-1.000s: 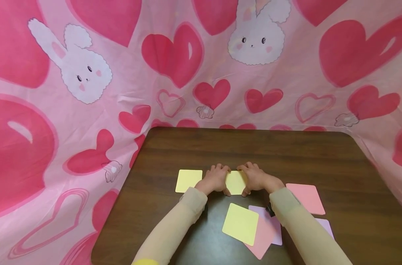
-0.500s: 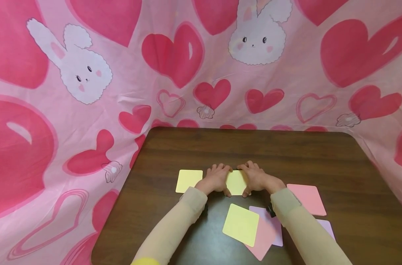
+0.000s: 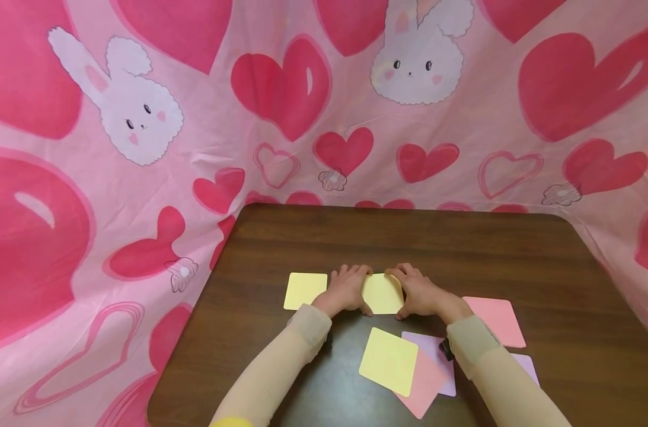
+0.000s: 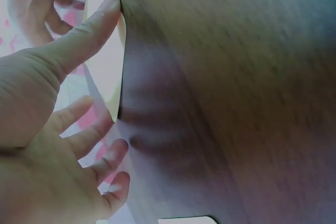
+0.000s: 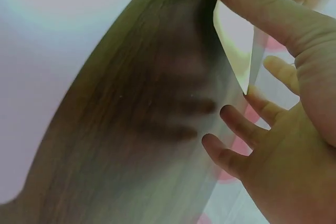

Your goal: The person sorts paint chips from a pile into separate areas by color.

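Observation:
A yellow square card [image 3: 383, 293] lies mid-table between my two hands. My left hand [image 3: 347, 289] holds its left side, thumb at the near corner and forefinger at the far one. In the left wrist view, the left thumb overlaps the card [image 4: 107, 61], and the other fingers are spread loosely below it. My right hand [image 3: 421, 293] holds the right side the same way. The right wrist view shows the right thumb at one corner of the card [image 5: 236, 32] and a fingertip at another. A second yellow card [image 3: 305, 289] lies just left of my left hand.
Nearer me, a yellow card [image 3: 389, 362] overlaps a pink card [image 3: 424, 388] and a purple card [image 3: 441, 359]. Past my right forearm lie another pink card [image 3: 495, 320] and a partly hidden purple card [image 3: 526, 366]. A heart-and-rabbit cloth [image 3: 281, 89] surrounds the wooden table [image 3: 409, 237].
My right hand has shifted slightly right, so more of the yellow card shows between the hands. The left hand has barely moved, and the other cards lie as before.

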Available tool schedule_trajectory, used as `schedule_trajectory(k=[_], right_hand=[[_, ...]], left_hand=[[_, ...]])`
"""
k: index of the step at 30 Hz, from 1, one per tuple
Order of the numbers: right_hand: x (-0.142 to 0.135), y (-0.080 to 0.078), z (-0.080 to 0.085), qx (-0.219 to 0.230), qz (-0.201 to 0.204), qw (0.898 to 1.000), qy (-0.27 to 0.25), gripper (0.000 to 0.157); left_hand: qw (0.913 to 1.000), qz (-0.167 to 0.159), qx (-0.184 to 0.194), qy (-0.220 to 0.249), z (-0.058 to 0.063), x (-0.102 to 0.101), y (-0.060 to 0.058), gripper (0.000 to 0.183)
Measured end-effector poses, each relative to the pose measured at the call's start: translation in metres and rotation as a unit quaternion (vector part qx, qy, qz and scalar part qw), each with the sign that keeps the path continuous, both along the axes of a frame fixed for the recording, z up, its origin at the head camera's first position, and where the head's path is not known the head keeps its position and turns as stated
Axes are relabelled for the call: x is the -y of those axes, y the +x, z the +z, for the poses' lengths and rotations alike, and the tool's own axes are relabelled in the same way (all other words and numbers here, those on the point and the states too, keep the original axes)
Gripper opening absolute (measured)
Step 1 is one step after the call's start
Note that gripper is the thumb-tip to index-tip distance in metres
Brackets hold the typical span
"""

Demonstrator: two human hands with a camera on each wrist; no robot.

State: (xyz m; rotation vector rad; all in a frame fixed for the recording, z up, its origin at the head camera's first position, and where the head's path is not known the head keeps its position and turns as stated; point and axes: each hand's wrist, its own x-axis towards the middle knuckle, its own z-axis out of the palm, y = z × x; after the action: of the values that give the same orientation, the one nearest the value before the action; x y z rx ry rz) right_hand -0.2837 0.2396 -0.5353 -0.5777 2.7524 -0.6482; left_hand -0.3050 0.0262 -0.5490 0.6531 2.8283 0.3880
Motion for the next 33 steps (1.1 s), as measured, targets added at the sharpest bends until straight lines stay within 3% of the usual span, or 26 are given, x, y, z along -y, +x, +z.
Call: schedule_trajectory(k=[5,12,15,19,26,33], right_hand=[[0.000,0.003,-0.001,-0.020,0.014,1.000,-0.004,0.095],[-0.002,0.008,0.001,0.008,-0.004,0.999,-0.052,0.091],[0.000,0.008,0.003,0.001,-0.003,0.998,-0.071,0.091],[0.010,0.008,0.009,-0.024,0.005,0.994,-0.106,0.089],[0.053,0.002,0.016,-0.074,0.002,0.985,-0.155,0.091],[0.100,-0.008,0.012,-0.079,0.008,0.983,-0.164,0.088]], left_hand=[[0.9999,-0.007,-0.009,-0.006,-0.001,0.001,0.002,0.097],[0.9988,-0.047,-0.010,-0.011,0.001,0.008,0.002,0.101],[0.9983,-0.057,-0.008,0.002,0.010,0.015,0.000,0.101],[0.9977,-0.062,-0.001,0.025,0.031,0.031,-0.004,0.101],[0.9979,-0.028,0.010,0.058,0.065,0.077,-0.010,0.109],[0.9968,0.020,0.028,0.072,0.070,0.123,-0.010,0.105]])
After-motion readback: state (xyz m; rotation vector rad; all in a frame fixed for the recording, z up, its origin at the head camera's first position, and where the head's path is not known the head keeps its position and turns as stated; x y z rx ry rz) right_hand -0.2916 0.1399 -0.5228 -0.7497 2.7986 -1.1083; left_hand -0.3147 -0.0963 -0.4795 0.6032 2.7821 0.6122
